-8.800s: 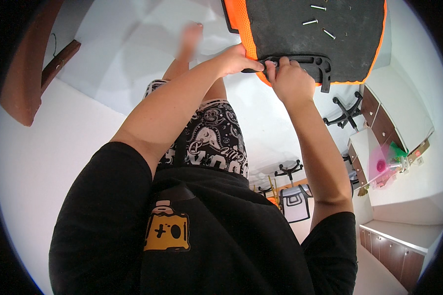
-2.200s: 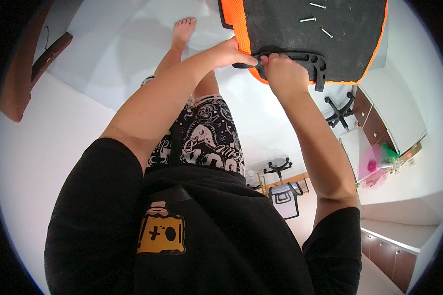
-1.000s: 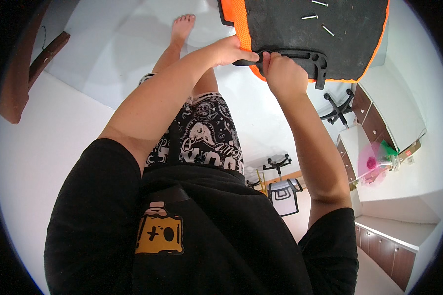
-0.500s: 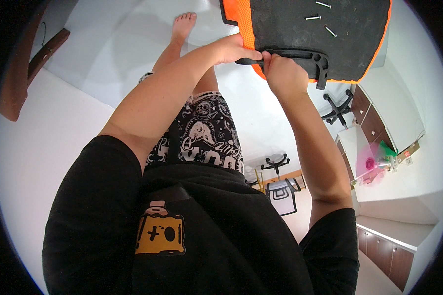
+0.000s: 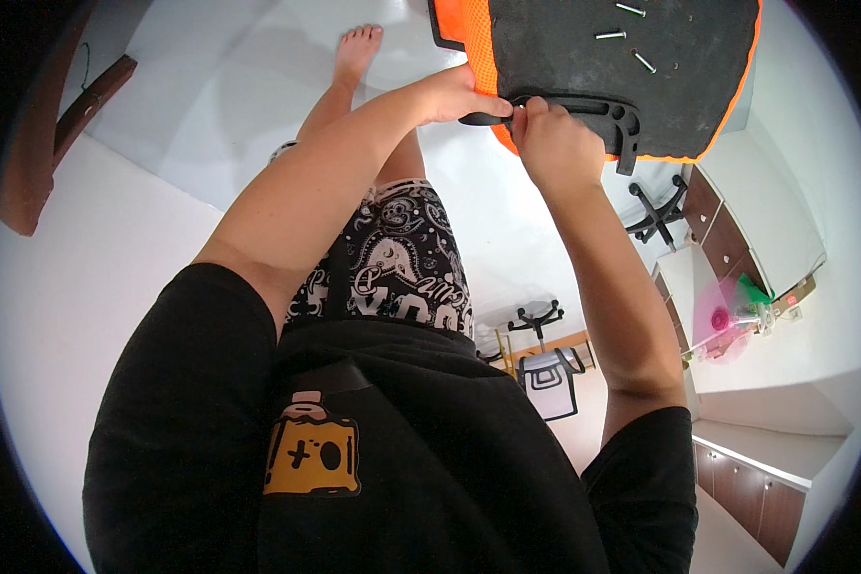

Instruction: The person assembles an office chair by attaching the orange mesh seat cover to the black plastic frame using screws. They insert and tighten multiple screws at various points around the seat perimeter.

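At the upper right, a black seat cushion point(image 5: 564, 67) with orange mesh edging bears a long black plastic bracket point(image 5: 626, 120) along its near edge. The bracket has a row of round holes and a bent end. My left hand point(image 5: 454, 96) is closed around the bracket's rounded left end, thumb on top. Right beside it, my right hand point(image 5: 560, 143) is closed, its fingertips pinched together at the bracket. A small shiny spot shows by those fingertips; what they pinch is mostly hidden. Three silver bolts point(image 5: 610, 35) lie loose on the cushion's black face.
A chair base with casters point(image 5: 655, 212) stands on the floor at the right, near a brown-fronted cabinet point(image 5: 703, 206). Further down are another caster base point(image 5: 538, 316), a white bag with black trim point(image 5: 547, 383) and a pink-wrapped bouquet point(image 5: 722, 320). A dark wooden piece point(image 5: 91, 105) juts in at the left.
My right hand has shifted slightly to the right, and its fingers have turned a little at the bracket. A small shiny spot now shows there. My left hand has barely moved.
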A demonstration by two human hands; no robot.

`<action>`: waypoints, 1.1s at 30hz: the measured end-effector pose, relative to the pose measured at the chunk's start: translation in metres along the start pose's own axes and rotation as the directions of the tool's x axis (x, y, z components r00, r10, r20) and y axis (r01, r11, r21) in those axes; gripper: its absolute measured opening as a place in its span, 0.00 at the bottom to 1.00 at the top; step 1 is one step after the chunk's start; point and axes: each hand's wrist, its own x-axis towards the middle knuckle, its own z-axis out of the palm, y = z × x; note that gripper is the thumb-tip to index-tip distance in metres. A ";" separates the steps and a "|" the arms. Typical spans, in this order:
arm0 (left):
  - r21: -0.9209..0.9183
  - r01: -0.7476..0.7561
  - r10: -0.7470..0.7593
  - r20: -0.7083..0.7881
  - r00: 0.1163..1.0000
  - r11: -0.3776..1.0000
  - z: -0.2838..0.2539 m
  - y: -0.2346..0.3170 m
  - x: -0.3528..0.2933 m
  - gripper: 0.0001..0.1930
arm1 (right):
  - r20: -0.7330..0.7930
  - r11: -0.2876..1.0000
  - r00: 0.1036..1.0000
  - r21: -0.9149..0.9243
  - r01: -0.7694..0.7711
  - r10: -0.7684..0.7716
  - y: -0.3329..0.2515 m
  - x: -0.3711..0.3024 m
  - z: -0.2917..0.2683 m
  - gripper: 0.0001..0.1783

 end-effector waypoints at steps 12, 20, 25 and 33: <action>0.077 0.103 -0.106 0.037 0.994 0.992 -0.006 -0.002 0.003 0.28 | -0.056 0.999 0.998 -0.049 0.021 -0.024 -0.003 -0.004 0.001 0.16; -0.053 0.051 -0.048 0.061 0.997 0.997 -0.008 -0.005 0.001 0.22 | -0.012 0.999 0.999 0.020 -0.029 0.029 -0.002 0.001 0.005 0.16; -0.012 0.039 -0.039 0.037 0.999 0.999 -0.005 -0.002 -0.002 0.20 | -0.083 1.000 0.997 -0.025 -0.008 0.006 -0.002 -0.001 0.007 0.20; 0.000 0.093 -0.093 0.077 0.993 0.996 -0.009 0.004 -0.004 0.25 | 0.011 0.998 0.998 0.012 -0.067 0.066 -0.002 0.000 0.003 0.19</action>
